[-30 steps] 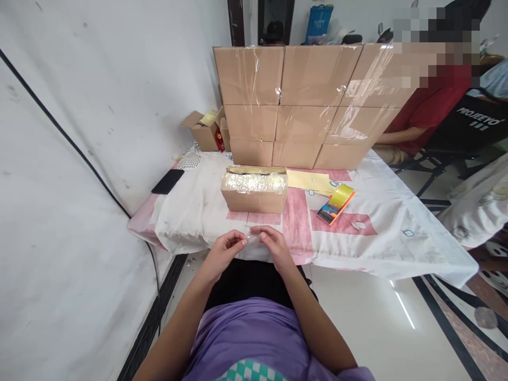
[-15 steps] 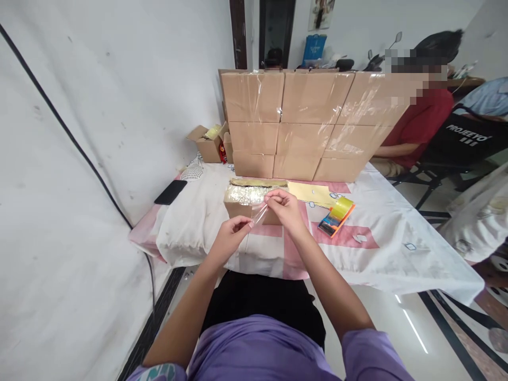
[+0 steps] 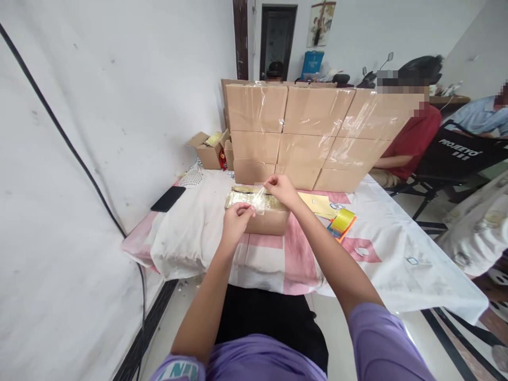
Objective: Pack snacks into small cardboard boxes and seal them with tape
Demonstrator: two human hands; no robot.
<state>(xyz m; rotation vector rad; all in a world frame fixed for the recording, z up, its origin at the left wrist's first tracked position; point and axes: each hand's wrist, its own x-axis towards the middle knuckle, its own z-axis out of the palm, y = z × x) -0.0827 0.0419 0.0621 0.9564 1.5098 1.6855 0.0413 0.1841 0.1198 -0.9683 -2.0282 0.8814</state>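
My left hand (image 3: 236, 221) and my right hand (image 3: 281, 189) each pinch one end of a short strip of clear tape (image 3: 259, 197), stretched between them in the air. They hover just above a small open cardboard box (image 3: 266, 221) filled with shiny gold-wrapped contents, standing on the cloth-covered table (image 3: 381, 259). The right hand is higher and farther out than the left.
A wall of taped cardboard boxes (image 3: 313, 129) stands at the table's back. A tape dispenser with a yellow roll (image 3: 341, 222) and a yellow sheet (image 3: 317, 203) lie right of the box. A black phone (image 3: 168, 198) lies left. A person in red (image 3: 413, 140) sits behind.
Both hands rose from the table's near edge and moved forward over the open box, pulling the tape strip taut between them. The camera tilted up.
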